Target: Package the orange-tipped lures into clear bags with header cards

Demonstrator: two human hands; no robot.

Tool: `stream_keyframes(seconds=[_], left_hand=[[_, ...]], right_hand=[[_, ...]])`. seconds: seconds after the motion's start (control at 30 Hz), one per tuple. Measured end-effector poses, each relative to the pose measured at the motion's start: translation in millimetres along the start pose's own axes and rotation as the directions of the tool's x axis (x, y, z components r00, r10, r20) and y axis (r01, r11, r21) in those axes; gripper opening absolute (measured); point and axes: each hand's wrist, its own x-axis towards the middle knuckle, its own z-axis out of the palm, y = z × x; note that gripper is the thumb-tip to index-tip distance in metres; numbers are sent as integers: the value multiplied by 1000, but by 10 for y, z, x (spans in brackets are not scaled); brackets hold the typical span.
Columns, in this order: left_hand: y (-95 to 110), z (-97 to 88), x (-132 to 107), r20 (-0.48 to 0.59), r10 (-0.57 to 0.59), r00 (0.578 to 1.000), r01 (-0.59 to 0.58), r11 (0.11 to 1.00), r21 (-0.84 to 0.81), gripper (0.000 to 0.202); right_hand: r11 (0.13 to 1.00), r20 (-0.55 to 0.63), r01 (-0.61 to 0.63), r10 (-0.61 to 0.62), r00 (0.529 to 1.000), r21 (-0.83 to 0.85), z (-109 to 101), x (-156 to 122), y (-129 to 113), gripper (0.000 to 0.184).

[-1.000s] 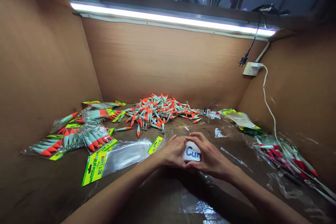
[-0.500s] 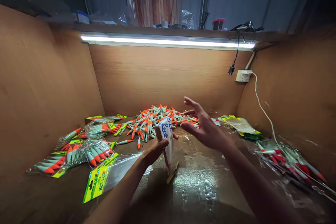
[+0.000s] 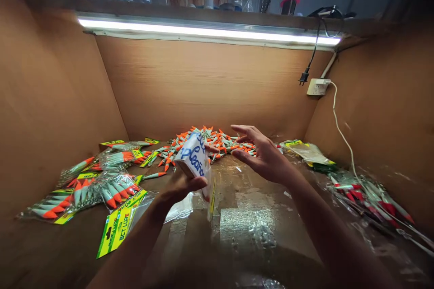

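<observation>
My left hand [image 3: 181,184] is closed on a small white box [image 3: 194,159] with blue handwriting, held tilted above the tabletop, with a clear bag hanging beneath it. My right hand [image 3: 262,156] hovers just right of the box, fingers spread and holding nothing. Behind both hands lies a heap of orange-and-grey fishing lures [image 3: 206,142] against the back wall.
Packed lure bags with yellow-green header cards [image 3: 117,228] lie at the left. More bags and red-tipped lures [image 3: 369,198] lie at the right. Brown board walls enclose the table; a tube light [image 3: 203,30] runs overhead, and a wall socket [image 3: 318,86] with a white cable sits at the right.
Both hands lifted from cupping the white box on the table; the left hand now holds it raised and tilted, while the right hand has let go and opened.
</observation>
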Motion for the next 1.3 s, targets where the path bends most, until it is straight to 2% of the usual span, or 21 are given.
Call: stream_keyframes(seconds=[0.13, 0.27, 0.37, 0.5, 0.57, 0.63, 0.7, 0.77, 0.83, 0.93, 1.0, 1.07, 1.13, 1.2, 1.27, 1.3], left_hand=[[91, -143, 81, -38, 80, 996, -71, 978, 196, 65], [12, -137, 198, 1, 52, 999, -50, 950, 309, 62], [132, -156, 349, -23, 151, 988, -140, 953, 269, 62], [492, -297, 616, -91, 354, 931, -337, 928, 159, 69], [550, -335, 697, -101, 382, 918, -366, 919, 149, 73], [457, -306, 687, -83, 314, 946, -295, 937, 188, 71], [274, -223, 594, -45, 164, 985, -145, 947, 287, 62], [130, -129, 480, -17, 44, 999, -35, 933, 358, 54], [137, -68, 418, -47, 70, 996, -51, 944, 326, 52], [482, -79, 502, -85, 235, 968, -215, 956, 198, 64], [817, -148, 638, -149, 412, 899, -393, 909, 142, 72], [1082, -237, 761, -226, 485, 845, -471, 874, 116, 72], [1168, -306, 812, -248, 442, 862, -425, 897, 121, 75], [1042, -322, 771, -250, 377, 892, -347, 925, 157, 79], [756, -278, 657, -214, 311, 926, -267, 940, 211, 77], [589, -239, 588, -147, 204, 968, -163, 954, 251, 71]], right_hand=[[999, -43, -7, 6, 999, -39, -85, 5, 19, 55], [997, -63, -18, 13, 998, -81, -125, 3, 20, 55], [995, -77, -15, 8, 997, -99, -159, -3, 10, 56], [996, -102, -13, 4, 995, -93, -233, -5, -9, 53], [995, -116, -21, 9, 993, -100, -264, -5, -15, 52], [994, -120, -26, 13, 993, -108, -282, -7, -20, 52], [993, -111, -24, 11, 994, -117, -290, -11, -22, 53], [992, -89, -20, 9, 996, -128, -294, -17, -22, 53], [990, -79, -20, 9, 997, -138, -300, -21, -20, 53], [990, -80, -19, 8, 997, -139, -311, -26, -19, 51], [990, -80, -19, 8, 997, -139, -317, -28, -22, 51], [990, -78, -20, 9, 997, -140, -319, -30, -28, 50], [990, -80, -21, 10, 997, -138, -320, -31, -33, 50], [991, -82, -21, 10, 997, -131, -316, -31, -33, 50], [992, -81, -20, 9, 997, -125, -307, -28, -29, 50], [992, -78, -20, 11, 997, -124, -300, -25, -26, 50]])
